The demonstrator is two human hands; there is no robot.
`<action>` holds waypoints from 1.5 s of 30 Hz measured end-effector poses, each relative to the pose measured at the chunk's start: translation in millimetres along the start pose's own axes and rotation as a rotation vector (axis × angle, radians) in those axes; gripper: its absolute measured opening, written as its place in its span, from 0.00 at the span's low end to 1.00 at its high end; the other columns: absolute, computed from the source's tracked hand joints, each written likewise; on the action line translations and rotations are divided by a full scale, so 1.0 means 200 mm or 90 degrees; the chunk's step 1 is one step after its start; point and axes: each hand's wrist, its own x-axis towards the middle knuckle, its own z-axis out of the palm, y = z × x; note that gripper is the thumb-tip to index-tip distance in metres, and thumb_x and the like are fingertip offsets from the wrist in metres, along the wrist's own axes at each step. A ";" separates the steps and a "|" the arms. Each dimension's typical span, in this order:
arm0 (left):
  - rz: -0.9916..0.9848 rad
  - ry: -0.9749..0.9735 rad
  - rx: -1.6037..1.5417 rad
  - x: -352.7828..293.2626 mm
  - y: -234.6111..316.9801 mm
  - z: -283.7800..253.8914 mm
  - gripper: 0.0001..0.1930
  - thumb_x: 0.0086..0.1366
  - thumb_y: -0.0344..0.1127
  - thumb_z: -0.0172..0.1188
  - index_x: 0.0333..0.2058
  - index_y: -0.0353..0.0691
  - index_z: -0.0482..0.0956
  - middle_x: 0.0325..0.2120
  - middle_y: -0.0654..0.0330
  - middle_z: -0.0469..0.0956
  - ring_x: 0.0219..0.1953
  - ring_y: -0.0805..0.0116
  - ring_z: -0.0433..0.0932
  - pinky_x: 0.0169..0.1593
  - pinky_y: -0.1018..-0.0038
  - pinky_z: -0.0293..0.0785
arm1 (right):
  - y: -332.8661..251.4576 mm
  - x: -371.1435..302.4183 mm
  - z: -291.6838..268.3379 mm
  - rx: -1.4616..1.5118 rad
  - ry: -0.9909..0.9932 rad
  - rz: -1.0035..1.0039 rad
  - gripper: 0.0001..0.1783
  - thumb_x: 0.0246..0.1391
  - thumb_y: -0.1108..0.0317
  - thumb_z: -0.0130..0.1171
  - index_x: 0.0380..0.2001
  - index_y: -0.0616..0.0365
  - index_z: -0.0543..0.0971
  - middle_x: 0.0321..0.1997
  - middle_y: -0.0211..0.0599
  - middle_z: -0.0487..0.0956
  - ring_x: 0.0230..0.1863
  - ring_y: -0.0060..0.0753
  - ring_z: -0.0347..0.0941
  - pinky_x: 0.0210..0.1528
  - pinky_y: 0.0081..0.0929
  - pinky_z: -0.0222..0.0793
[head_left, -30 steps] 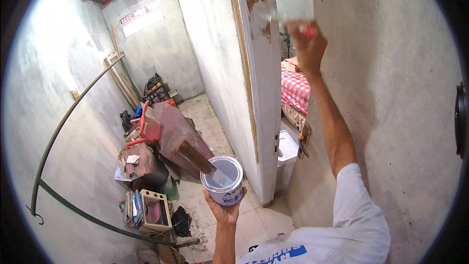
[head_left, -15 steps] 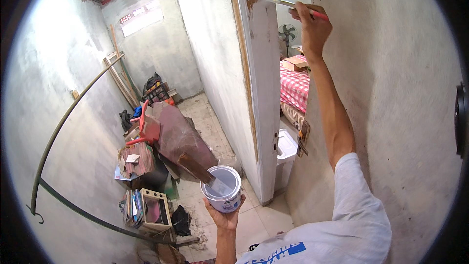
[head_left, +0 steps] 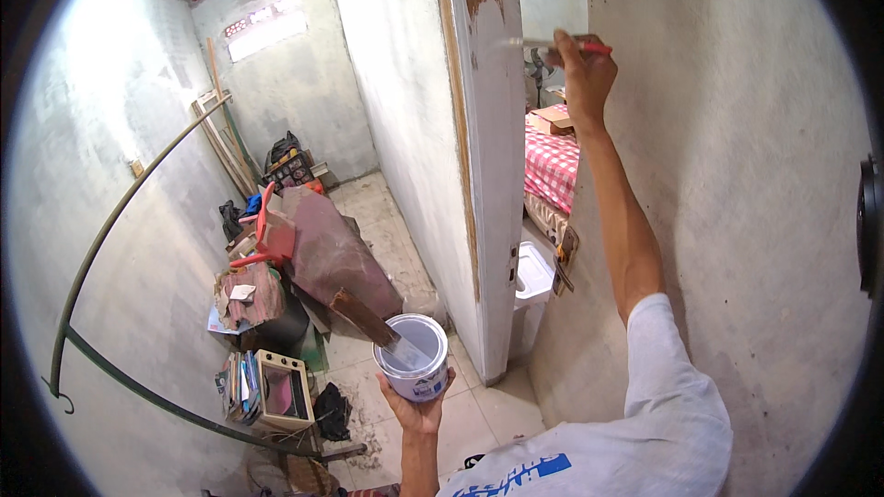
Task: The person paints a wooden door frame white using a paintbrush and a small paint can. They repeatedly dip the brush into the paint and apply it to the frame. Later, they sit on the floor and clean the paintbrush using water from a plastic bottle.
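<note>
My left hand point(head_left: 419, 410) holds up a small white paint can point(head_left: 416, 387) from below, fingers around its base. Pale paint shows inside, and a wooden stick point(head_left: 366, 316) leans in it over the rim. With my right hand point(head_left: 587, 78), raised high, I grip a paintbrush point(head_left: 597, 48) with a red handle; its bristle end is smeared by motion at the door frame. That door frame point(head_left: 493, 175) is coated white over most of its face, with bare brown wood near the top and along its left edge.
Beyond the doorway are a bed with a red checked cover point(head_left: 552, 161) and a white lidded bin point(head_left: 534, 276). At left lie a red chair point(head_left: 274, 230), a brownish slab point(head_left: 336, 253), a small oven point(head_left: 285, 391) and books. A curved metal pole point(head_left: 110, 212) crosses the left side.
My right hand has brought the brush down along the door frame, away from the bare brown patch. The left hand still holds the can, with the view slightly shifted.
</note>
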 end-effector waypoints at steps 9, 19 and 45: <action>0.000 0.000 -0.045 0.01 -0.01 -0.02 0.45 0.60 0.73 0.58 0.69 0.56 0.58 0.64 0.53 0.67 0.61 0.49 0.71 0.56 0.37 0.74 | 0.21 -0.29 -0.12 0.320 0.048 0.169 0.16 0.60 0.70 0.67 0.46 0.68 0.76 0.43 0.47 0.82 0.43 0.40 0.84 0.50 0.35 0.85; 0.020 0.022 -0.056 0.00 -0.01 -0.04 0.48 0.58 0.68 0.64 0.70 0.49 0.59 0.63 0.46 0.69 0.62 0.42 0.71 0.55 0.39 0.73 | 0.31 -0.41 -0.20 0.344 0.096 0.241 0.12 0.59 0.73 0.65 0.44 0.65 0.76 0.39 0.40 0.80 0.38 0.38 0.83 0.46 0.36 0.86; 0.012 0.047 -0.024 0.03 0.02 -0.09 0.45 0.61 0.70 0.59 0.68 0.49 0.60 0.61 0.48 0.70 0.59 0.47 0.73 0.53 0.40 0.77 | 0.05 -0.19 -0.04 0.142 -0.077 0.000 0.11 0.62 0.68 0.64 0.42 0.66 0.80 0.38 0.39 0.84 0.37 0.26 0.82 0.44 0.25 0.80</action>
